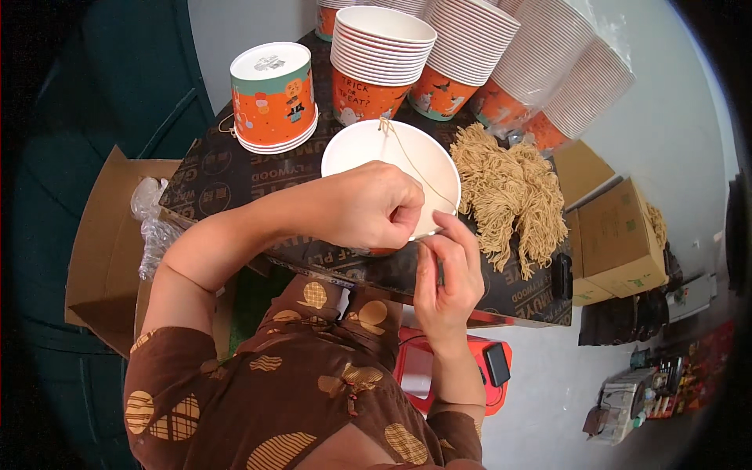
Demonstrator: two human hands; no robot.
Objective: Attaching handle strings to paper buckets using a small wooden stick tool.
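Your clothing: brown garment (pixel 298 407) with tan round patterns, nearest the lower edge; both your forearms rise from it toward the worktop.
Red device: a flat red object (pixel 427 368) with a dark block on it lies below the worktop edge, just under your right wrist.
Your right hand: your right hand (pixel 446 274) stands at the near rim of the bucket, fingers drawn narrow, thumb and forefinger pinched on the thin string.
Your left hand: your left hand (pixel 376 207) reaches across the bucket's mouth, curled nearly into a fist, fingertips meeting your right hand's at the near rim; whether it grips the string itself you cannot tell.
Paper bucket: the white-lined paper bucket (pixel 368 149) stands upright on the worktop directly before you, partly covered by your left hand.
String: the tan string (pixel 411 166) runs from a knot at the far rim, across the open mouth, to your pinching fingers at the near rim.
Worktop: a dark printed board (pixel 215 180) carries everything.
String bundle: a heap of tan cords (pixel 509 192) lies just right of the bucket.
Upturned bucket: an orange bucket (pixel 274 94) stands bottom-up at far left, on a few nested ones.
Bucket stacks: nested orange-and-white stacks (pixel 470 47) lie and stand along the far edge.
Cardboard boxes: one open box (pixel 102 251) left of the worktop, closed ones (pixel 619 235) to the right.
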